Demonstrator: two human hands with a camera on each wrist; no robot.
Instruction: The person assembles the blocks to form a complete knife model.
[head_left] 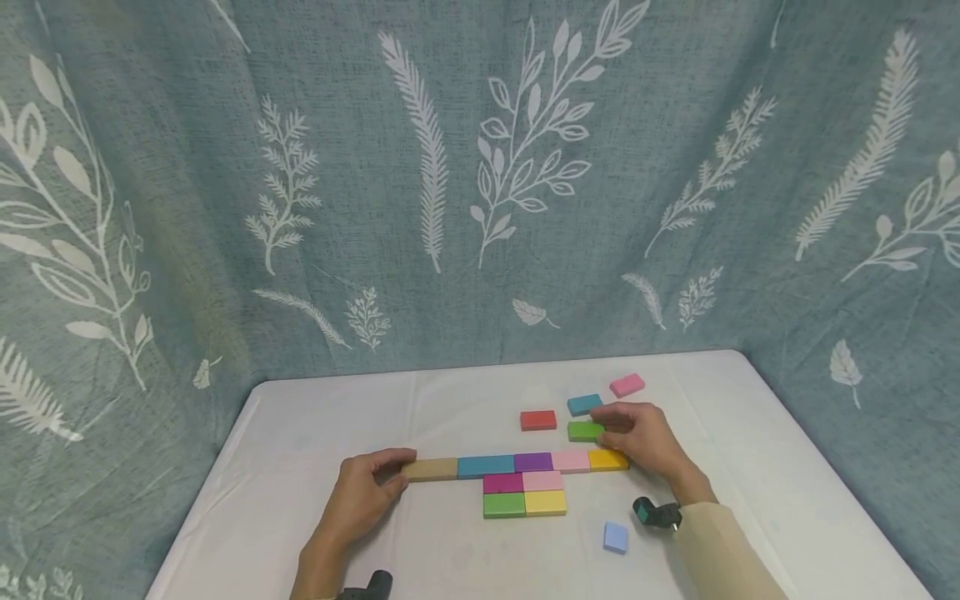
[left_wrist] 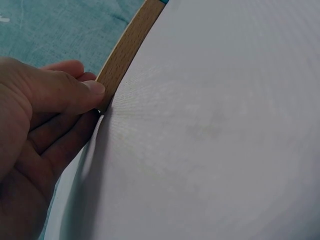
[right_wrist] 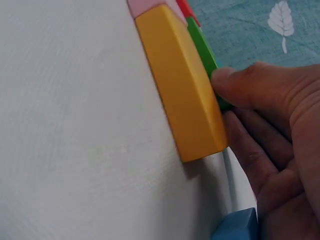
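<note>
My left hand [head_left: 360,492] pinches the outer end of a plain wooden block [head_left: 431,470], thumb on its near side. That block heads a straight row with a blue block [head_left: 486,466], a purple block [head_left: 533,462], a light pink block [head_left: 572,461] and an orange-yellow block [head_left: 608,460]. Just behind the row's right end, my right hand [head_left: 645,435] pinches a green block [head_left: 585,431] between thumb and fingers. In the right wrist view the thumb lies against the green block [right_wrist: 203,47], partly hidden behind the orange-yellow block [right_wrist: 182,85].
Touching the row's near side are magenta [head_left: 502,483], pink [head_left: 542,481], green [head_left: 504,505] and yellow [head_left: 545,502] blocks. Loose red [head_left: 538,420], teal-blue [head_left: 584,405] and pink [head_left: 627,385] blocks lie behind. A light blue block [head_left: 616,537] sits in front. A patterned curtain [head_left: 480,208] hangs behind the white-covered table.
</note>
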